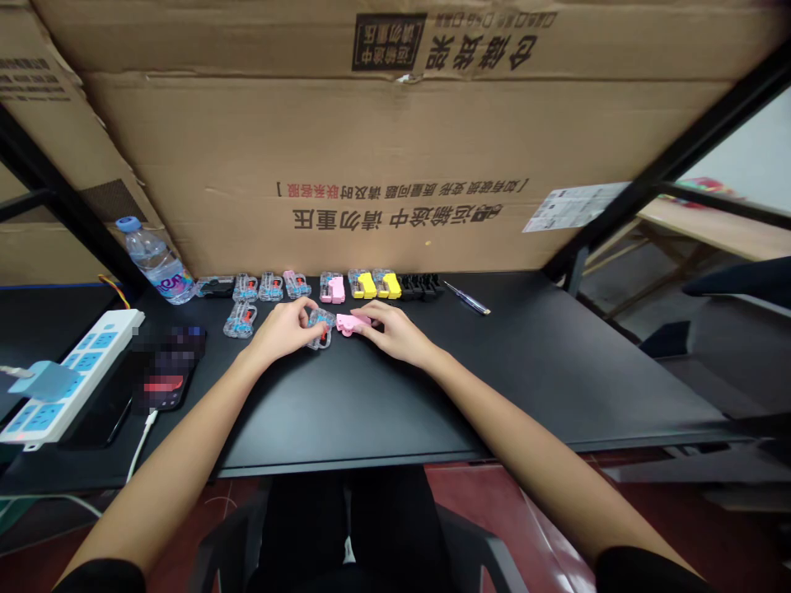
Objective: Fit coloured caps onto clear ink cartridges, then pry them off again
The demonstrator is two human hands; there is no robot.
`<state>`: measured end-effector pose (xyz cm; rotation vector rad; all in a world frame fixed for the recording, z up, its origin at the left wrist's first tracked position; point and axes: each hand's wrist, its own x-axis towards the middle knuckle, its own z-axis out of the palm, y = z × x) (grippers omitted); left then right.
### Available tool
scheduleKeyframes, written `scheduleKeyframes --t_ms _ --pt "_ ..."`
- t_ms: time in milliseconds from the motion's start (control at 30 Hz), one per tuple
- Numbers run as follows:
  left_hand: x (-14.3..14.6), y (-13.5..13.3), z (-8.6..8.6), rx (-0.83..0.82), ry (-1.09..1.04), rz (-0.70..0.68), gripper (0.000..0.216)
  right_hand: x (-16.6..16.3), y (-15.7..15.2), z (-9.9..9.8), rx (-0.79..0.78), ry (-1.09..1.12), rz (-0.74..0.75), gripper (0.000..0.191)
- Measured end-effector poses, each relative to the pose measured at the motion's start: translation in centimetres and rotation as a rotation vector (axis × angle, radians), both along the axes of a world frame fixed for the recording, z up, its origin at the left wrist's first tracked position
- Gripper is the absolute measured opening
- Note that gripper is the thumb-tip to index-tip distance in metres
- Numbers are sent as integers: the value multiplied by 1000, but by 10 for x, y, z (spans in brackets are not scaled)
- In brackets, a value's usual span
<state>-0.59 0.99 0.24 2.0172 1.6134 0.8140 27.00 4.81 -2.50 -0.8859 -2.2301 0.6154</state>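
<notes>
Two small things meet on the black tabletop (507, 387). Left hand (285, 329) pinches a clear plastic case with blue inside (321, 332); right hand (399, 333), at 3 o'clock, pinches a pink plastic piece (350, 323). Both seem light and hard; grip the sides.

phone (166, 372) screen showing as blur, power strip (77, 371) running off left edge, left hand (285, 329) half-covering clear piece (324, 336)

About six clear plastic parts (245, 287) are counted, two pink parts (352, 323), two yellow parts (366, 286), one water bottle (156, 262), one power strip (74, 372), one screwdriver (467, 299), one phone (166, 368).
</notes>
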Motion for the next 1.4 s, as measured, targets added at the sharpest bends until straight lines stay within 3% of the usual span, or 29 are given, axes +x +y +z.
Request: scheduleKeyframes --t_ms 200,467,667,1000,1200,1400 --pt "3 5 -7 -77 -245 55 56 0 4 -8 -67 41 1 40" --pt "6 4 -7 -263 -509 16 45 -6 0 -6 -114 78 -13 24" --pt "7 6 -6 -328 -616 21 43 -7 -4 -2 -116 78 6 24" --pt "12 4 -11 -417 -679 -89 48 -11 -1 -8 -143 162 -71 37" --pt "12 3 -11 -402 -686 -112 48 -15 -4 -9 -193 167 15 46" --pt "18 -3 -7 -406 -632 -194 51 -18 -14 0 -45 95 29 46"
